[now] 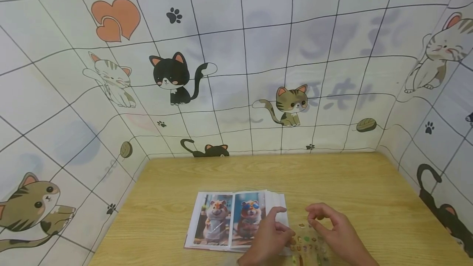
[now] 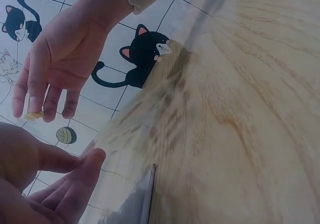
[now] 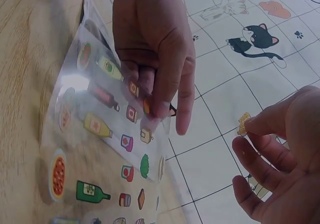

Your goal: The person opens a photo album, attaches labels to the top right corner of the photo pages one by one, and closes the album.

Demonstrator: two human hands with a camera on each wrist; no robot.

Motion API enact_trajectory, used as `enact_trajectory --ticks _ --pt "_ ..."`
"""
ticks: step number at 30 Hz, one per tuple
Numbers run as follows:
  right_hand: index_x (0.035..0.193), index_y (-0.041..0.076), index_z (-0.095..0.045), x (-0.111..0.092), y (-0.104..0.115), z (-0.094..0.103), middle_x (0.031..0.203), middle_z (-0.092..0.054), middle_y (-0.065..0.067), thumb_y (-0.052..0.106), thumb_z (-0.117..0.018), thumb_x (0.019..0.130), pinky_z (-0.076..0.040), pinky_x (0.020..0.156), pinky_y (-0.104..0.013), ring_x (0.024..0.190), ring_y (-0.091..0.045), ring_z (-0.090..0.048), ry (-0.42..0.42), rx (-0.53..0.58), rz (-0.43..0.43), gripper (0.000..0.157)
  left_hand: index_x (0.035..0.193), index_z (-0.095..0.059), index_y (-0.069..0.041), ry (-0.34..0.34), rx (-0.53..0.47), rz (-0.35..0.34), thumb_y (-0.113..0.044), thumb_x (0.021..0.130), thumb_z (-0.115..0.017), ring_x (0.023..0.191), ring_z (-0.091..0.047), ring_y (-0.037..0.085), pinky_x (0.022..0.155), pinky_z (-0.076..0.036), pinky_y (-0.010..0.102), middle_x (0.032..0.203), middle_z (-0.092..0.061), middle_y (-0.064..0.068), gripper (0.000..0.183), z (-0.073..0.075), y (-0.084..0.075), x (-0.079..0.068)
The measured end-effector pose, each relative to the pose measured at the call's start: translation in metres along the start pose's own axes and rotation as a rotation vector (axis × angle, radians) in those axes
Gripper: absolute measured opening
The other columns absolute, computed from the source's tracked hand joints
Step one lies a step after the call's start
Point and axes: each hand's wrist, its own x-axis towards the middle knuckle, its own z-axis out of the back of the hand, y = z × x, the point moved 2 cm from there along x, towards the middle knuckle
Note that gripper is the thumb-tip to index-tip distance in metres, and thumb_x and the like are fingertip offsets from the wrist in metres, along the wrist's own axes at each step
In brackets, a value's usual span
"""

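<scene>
My left hand (image 1: 269, 235) pinches the edge of a clear sticker sheet (image 3: 102, 149) between thumb and finger. Small food and bottle stickers cover the sheet, which sits upright or tilted above the table beside the album. To its right, my right hand (image 1: 338, 233) holds a tiny yellow-brown sticker (image 3: 243, 124) at the tips of its thumb and finger. Its other fingers are loosely bent. An open photo album (image 1: 195, 223) lies under and left of my left hand, showing two hamster pictures; the hand covers part of the right-hand page.
The wooden table (image 1: 258, 171) runs back to a hanging white cloth (image 1: 221, 69) with grid lines and cartoon cats, which encloses the back and both sides. The album's loose page edges (image 1: 275, 200) stand slightly raised on its right.
</scene>
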Motion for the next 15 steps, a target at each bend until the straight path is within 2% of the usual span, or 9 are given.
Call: enact_trajectory --ticks 10,15 --pt "0.107 0.022 -0.067 -0.001 -0.003 0.003 0.087 -0.066 0.009 0.011 -0.071 0.091 -0.048 0.078 -0.027 0.082 -0.005 -0.06 0.033 0.001 -0.148 0.02 0.136 -0.047 -0.009 -0.004 0.01 0.01 0.0 0.085 -0.069 0.06 -0.069 0.009 0.055 -0.052 0.02 0.076 -0.074 0.0 0.057 -0.009 -0.001 0.005" --pt "0.106 0.021 -0.067 -0.002 -0.004 0.003 0.086 -0.066 0.01 0.011 -0.07 0.092 -0.049 0.078 -0.028 0.082 -0.005 -0.061 0.028 0.001 -0.175 0.018 0.134 -0.048 -0.008 -0.021 0.039 -0.004 0.003 0.082 -0.07 0.057 -0.067 0.007 0.055 -0.052 0.019 0.074 -0.074 0.0 0.058 -0.014 0.001 0.008"
